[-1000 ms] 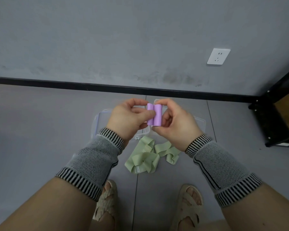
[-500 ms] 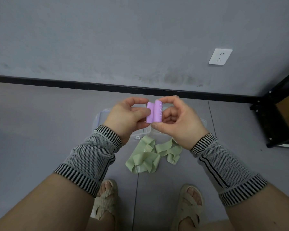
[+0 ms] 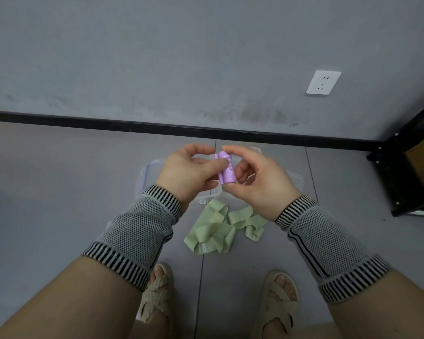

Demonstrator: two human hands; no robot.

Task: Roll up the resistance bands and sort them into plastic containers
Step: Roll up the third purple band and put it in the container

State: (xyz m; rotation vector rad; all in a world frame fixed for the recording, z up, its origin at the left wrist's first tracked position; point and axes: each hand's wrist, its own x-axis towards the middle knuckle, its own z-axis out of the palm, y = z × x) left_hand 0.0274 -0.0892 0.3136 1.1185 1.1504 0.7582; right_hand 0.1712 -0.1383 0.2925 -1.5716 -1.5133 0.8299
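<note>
Since a second ago the purple band [image 3: 226, 169] has been rolled tighter between both hands: its two lobes now sit closer together and tilted, printed letters showing on the right one. The right hand [image 3: 257, 184] has opened its grip slightly, forefinger atop the roll.

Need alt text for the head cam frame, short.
Both hands, the left hand and right hand, pinch a small rolled purple resistance band above two clear plastic containers on a grey floor. Loose green bands lie unrolled below the hands, near the person's sandalled feet.
</note>
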